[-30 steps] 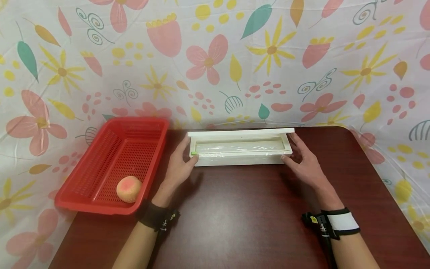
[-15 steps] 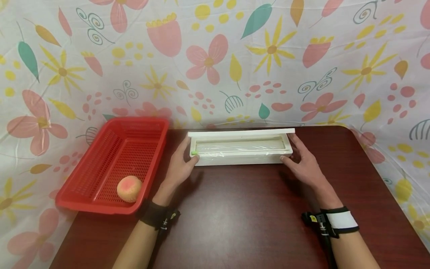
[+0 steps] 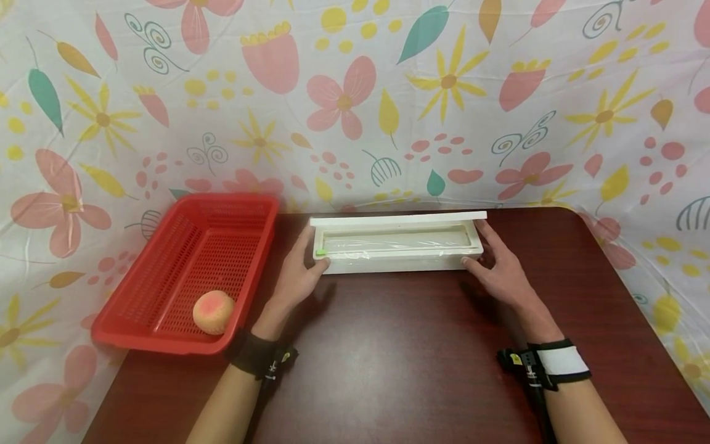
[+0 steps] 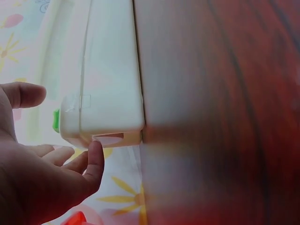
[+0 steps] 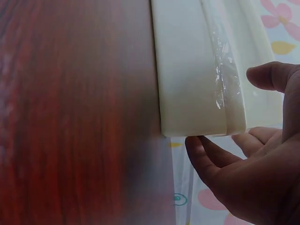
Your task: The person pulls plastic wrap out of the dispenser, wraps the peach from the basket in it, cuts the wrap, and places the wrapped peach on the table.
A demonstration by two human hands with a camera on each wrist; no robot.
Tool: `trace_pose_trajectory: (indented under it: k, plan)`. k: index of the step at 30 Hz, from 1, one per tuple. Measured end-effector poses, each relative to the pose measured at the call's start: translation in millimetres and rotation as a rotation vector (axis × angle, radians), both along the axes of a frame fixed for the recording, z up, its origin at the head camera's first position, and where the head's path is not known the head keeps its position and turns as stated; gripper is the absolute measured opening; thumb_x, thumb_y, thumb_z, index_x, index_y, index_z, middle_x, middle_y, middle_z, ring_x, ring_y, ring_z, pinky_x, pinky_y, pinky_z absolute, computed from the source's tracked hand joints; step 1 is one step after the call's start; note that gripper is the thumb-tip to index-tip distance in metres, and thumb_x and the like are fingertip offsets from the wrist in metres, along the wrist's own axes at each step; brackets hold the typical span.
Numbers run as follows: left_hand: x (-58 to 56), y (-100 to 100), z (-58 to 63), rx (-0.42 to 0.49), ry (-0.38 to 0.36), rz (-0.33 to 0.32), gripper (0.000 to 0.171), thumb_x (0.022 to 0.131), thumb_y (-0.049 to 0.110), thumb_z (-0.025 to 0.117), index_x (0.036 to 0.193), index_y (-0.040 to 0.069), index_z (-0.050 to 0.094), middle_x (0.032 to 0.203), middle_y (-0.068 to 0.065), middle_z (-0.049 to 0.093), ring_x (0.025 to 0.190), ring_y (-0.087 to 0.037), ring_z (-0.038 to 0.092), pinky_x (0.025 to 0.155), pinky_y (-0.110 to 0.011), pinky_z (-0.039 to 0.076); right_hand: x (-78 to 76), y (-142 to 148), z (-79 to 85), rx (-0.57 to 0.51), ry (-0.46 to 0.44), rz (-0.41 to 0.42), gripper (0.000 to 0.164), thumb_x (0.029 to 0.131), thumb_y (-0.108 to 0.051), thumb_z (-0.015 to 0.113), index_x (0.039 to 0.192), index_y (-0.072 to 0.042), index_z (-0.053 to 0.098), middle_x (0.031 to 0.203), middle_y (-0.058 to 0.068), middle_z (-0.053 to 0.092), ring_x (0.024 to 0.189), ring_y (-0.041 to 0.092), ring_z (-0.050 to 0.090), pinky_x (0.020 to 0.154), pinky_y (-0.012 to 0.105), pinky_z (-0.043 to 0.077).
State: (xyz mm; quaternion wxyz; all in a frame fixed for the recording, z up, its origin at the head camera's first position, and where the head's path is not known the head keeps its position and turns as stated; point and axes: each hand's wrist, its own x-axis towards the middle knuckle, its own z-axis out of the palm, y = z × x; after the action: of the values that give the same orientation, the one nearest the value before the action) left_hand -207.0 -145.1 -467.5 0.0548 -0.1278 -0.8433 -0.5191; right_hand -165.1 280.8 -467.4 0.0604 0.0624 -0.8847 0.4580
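A white plastic wrap dispenser (image 3: pixel 399 264) rests lengthwise at the back of the table, its long lid (image 3: pixel 399 218) raised along the far side. Clear film lies across its roll opening, and a small green slider (image 3: pixel 321 252) sits at the left end. My left hand (image 3: pixel 296 271) is at that end, thumb and fingers spread apart, with a fingertip touching the end face in the left wrist view. At the opposite end my right hand (image 3: pixel 505 271) mirrors it, fingertips against the end face and thumb apart from them in the right wrist view.
To the left stands a red plastic basket (image 3: pixel 252 271), with a round peach-coloured item (image 3: pixel 213 312) in its near right corner. A flower-printed cloth (image 3: pixel 355 154) hangs behind the dark red-brown table (image 3: pixel 388 357), close to the dispenser's lid.
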Motion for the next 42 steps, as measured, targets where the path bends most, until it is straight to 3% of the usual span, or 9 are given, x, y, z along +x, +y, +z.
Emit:
trace_pose_trajectory:
  k: [3,7,14,19,26,32,35,42]
  plan:
    - [0.6,1,0.0,0.067,-0.016,-0.005,0.09,0.093,0.002,0.071,0.167,0.019,0.024,0.168,-0.003,0.04,0.142,-0.019,0.048,0.103,-0.052,0.052,-0.9,-1,0.6,0.011,-0.004,-0.011,0.088,0.103,-0.022,0.069,0.171,-0.034,0.015,0.176,0.01,0.02,0.145,0.047,0.047,0.091,0.007,0.039]
    - [1.4,2,0.6,0.114,-0.025,0.007,0.08,0.091,0.0,0.07,0.159,0.01,0.029,0.165,-0.005,0.045,0.145,-0.017,0.046,0.099,-0.048,0.052,-1.7,-3,2.2,0.006,-0.002,-0.015,0.087,0.103,-0.022,0.069,0.171,-0.033,0.015,0.174,0.013,0.024,0.143,0.048,0.048,0.09,0.009,0.041]
    - [2.1,1,-1.3,0.094,-0.048,0.006,0.082,0.092,0.002,0.07,0.163,0.015,0.03,0.167,-0.008,0.041,0.152,-0.017,0.04,0.103,-0.047,0.05,-2.6,-4,1.8,-0.004,0.012,-0.002,0.087,0.103,-0.02,0.069,0.171,-0.032,0.015,0.17,0.018,0.032,0.138,0.047,0.053,0.089,0.012,0.043]
    - [1.1,1,-1.8,0.108,-0.043,-0.024,0.085,0.094,0.0,0.068,0.167,0.014,0.028,0.17,-0.009,0.035,0.151,-0.024,0.04,0.104,-0.05,0.051,-3.4,-4,0.2,-0.016,0.019,0.005,0.089,0.102,-0.019,0.07,0.171,-0.034,0.015,0.172,0.013,0.03,0.138,0.047,0.053,0.09,0.012,0.044]
    - [-0.2,2,-0.8,0.152,-0.055,-0.07,0.087,0.097,-0.002,0.065,0.17,0.019,0.023,0.173,-0.004,0.029,0.153,-0.027,0.036,0.113,-0.058,0.045,-5.2,-4,-1.1,-0.035,0.063,0.005,0.09,0.1,-0.013,0.072,0.171,-0.025,0.019,0.174,0.009,0.028,0.133,0.048,0.056,0.089,0.014,0.045]
    - [3.3,4,7.9,0.196,-0.051,-0.091,0.087,0.095,-0.009,0.063,0.169,0.007,0.021,0.174,-0.014,0.026,0.156,-0.036,0.031,0.112,-0.063,0.043,-7.4,-3,-1.4,-0.025,0.069,0.005,0.089,0.1,-0.014,0.071,0.171,-0.028,0.019,0.174,0.006,0.028,0.135,0.047,0.055,0.089,0.014,0.044]
    - [3.6,4,10.0,0.213,-0.045,-0.093,0.087,0.093,-0.01,0.064,0.168,0.003,0.021,0.174,-0.016,0.025,0.159,-0.035,0.027,0.113,-0.064,0.041,-8.7,-2,-2.0,-0.018,0.068,0.01,0.09,0.101,-0.016,0.072,0.171,-0.031,0.018,0.175,0.004,0.027,0.138,0.047,0.052,0.09,0.016,0.044]
    - [-4.7,1,-2.0,0.2,-0.008,-0.103,0.091,0.093,-0.007,0.066,0.169,0.02,0.024,0.174,0.002,0.028,0.159,-0.021,0.028,0.111,-0.06,0.044,-11.1,-1,-3.2,-0.033,0.073,0.007,0.091,0.1,-0.015,0.073,0.17,-0.036,0.019,0.174,0.001,0.028,0.138,0.048,0.051,0.088,0.016,0.045]
